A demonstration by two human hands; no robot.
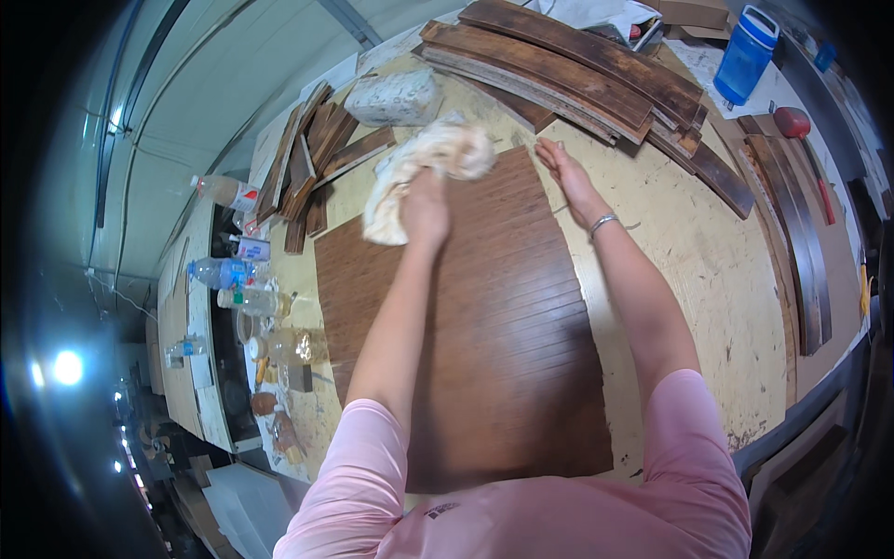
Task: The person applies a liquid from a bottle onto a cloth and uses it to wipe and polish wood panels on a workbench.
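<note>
A dark brown panel made of narrow wooden strips (pixel 503 298) lies on the pale worktable (pixel 694 265) in front of me. My left hand (pixel 426 210) is closed on a crumpled cream-white cloth (pixel 396 186), which rests over the panel's far left corner and spills past its edge. The hand's fingers are partly hidden in the folds. By the far right corner of the panel is my right hand (pixel 570 179), empty, its fingers stretched out. A bracelet circles that wrist.
Dark wooden planks (pixel 559 79) are stacked along the far side. Shorter wood pieces (pixel 307 168) and a whitish block (pixel 394 98) lie far left. Several plastic bottles (pixel 256 300) line the left edge. A blue jug (pixel 747 56) stands far right, near a red-handled tool (pixel 825 200).
</note>
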